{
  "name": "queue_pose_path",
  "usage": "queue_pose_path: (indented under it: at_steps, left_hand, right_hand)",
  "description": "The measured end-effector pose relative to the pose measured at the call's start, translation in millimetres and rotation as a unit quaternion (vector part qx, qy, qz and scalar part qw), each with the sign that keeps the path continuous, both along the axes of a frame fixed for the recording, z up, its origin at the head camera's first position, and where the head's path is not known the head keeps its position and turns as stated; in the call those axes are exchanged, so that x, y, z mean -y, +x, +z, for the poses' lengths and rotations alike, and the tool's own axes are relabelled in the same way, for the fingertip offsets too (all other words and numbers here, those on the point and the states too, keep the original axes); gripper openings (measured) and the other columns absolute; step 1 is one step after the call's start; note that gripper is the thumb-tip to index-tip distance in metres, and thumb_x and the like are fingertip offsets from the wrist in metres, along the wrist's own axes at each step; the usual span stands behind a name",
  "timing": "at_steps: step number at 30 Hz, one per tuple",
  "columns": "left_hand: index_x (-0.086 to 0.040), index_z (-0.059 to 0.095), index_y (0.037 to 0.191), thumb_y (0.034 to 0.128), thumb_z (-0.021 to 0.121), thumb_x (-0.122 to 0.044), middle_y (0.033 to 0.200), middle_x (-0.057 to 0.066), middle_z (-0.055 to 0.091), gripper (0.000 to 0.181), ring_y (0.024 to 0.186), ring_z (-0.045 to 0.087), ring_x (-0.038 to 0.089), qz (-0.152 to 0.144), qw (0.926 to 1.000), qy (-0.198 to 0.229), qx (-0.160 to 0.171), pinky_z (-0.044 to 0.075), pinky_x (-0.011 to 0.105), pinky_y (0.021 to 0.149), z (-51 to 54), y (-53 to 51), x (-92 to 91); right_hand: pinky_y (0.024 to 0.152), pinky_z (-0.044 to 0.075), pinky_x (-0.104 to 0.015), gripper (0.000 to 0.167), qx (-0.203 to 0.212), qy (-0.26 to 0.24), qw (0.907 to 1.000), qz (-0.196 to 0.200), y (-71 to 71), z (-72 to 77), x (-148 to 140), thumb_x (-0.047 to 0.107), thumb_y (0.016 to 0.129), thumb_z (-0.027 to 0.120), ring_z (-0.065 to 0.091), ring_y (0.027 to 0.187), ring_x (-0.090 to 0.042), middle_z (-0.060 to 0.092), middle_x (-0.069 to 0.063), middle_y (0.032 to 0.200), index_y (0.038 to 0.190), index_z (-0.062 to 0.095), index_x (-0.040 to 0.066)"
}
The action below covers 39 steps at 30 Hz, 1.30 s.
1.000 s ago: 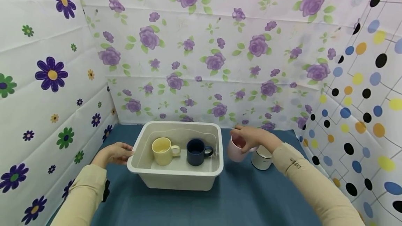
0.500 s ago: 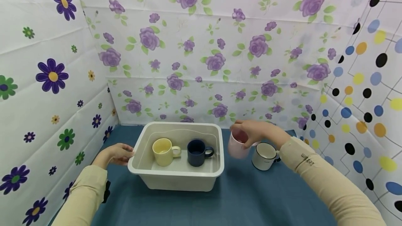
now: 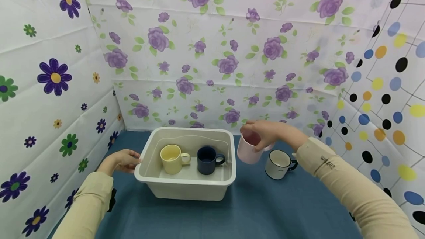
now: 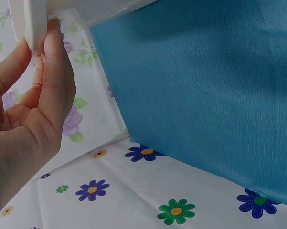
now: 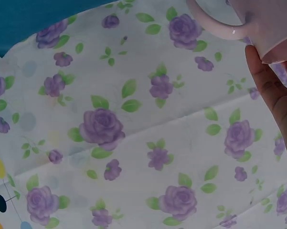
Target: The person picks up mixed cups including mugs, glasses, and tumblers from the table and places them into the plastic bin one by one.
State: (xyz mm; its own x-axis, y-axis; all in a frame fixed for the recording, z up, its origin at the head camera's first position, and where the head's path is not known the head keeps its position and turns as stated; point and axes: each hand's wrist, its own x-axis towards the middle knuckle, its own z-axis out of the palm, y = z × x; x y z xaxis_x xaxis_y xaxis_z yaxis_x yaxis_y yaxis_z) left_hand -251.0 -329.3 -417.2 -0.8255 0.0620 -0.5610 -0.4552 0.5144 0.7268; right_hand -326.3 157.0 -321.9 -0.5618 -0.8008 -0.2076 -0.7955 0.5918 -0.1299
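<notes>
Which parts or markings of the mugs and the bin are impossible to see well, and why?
- Head view: the right hand hides part of the rim of the pink mug.
- Right wrist view: the top and right edges crop this mug.
- Left wrist view: the top edge cuts off most of the bin.
- Head view: the white mug, its mark too small to read.

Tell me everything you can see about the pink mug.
The pink mug is pale and smooth, apparently ceramic, with a deeper pink inside and one rounded handle on its right side. Mouth up and roughly upright, it seems raised above the blue table, between the tub and the white mug; whether it touches the tub is unclear. The right hand holds it from above, its grip at the rim.
</notes>
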Motion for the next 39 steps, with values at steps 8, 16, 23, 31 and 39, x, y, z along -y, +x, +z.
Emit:
queue_pose_path:
  at_steps: [8,16,23,31,39]
  left_hand:
    - [0.012,0.04,0.124,0.0953,0.054,-0.009,0.086,0.008,0.06,0.039,0.072,0.06,0.011,-0.001,1.0,-0.001,0.001,0.055,0.027,0.068,0.9,-1.2,0.7]
    - [0.012,0.04,0.124,0.0954,0.054,-0.009,0.088,0.009,0.059,0.038,0.072,0.06,0.012,0.0,1.0,-0.007,-0.004,0.056,0.027,0.069,3.2,0.5,0.5]
    - [0.012,0.042,0.122,0.0954,0.054,-0.009,0.088,0.009,0.06,0.036,0.072,0.06,0.012,0.002,1.0,-0.002,-0.009,0.056,0.027,0.069,1.7,0.5,-1.5]
    - [0.013,0.043,0.121,0.095,0.054,-0.009,0.089,0.011,0.059,0.036,0.074,0.059,0.014,0.005,0.9999,-0.006,-0.014,0.057,0.03,0.071,1.0,1.8,-2.4]
    - [0.013,0.043,0.122,0.0949,0.055,-0.009,0.09,0.011,0.059,0.036,0.074,0.059,0.014,0.007,0.9999,-0.007,-0.01,0.057,0.031,0.073,-0.6,1.7,-0.5]
  right_hand:
    - [0.084,0.044,-0.044,0.064,-0.027,-0.032,0.9981,0.045,1.7,7.6,13,0.024,0.074,0.07,0.047,0.101,-0.028,0.047,-0.009,0.124,0.133,0.048,0.014]
    - [0.082,0.044,-0.044,0.057,-0.046,-0.06,0.9936,0.083,3.3,9.1,31,0.025,0.074,0.066,0.048,0.099,-0.027,0.049,-0.009,0.123,0.129,0.051,0.016]
    - [0.082,0.044,-0.042,0.055,-0.038,-0.067,0.9913,0.107,5.2,2.6,55,0.024,0.075,0.064,0.047,0.097,-0.025,0.05,-0.009,0.12,0.128,0.052,0.017]
    - [0.083,0.044,-0.04,0.053,-0.026,-0.074,0.9895,0.122,5.7,-5.4,86,0.028,0.077,0.065,0.047,0.095,-0.023,0.05,-0.009,0.119,0.127,0.054,0.017]
    - [0.085,0.045,-0.04,0.051,-0.048,-0.072,0.9869,0.136,7.1,-12.1,110,0.033,0.079,0.067,0.051,0.095,-0.023,0.052,-0.009,0.114,0.126,0.055,0.017]
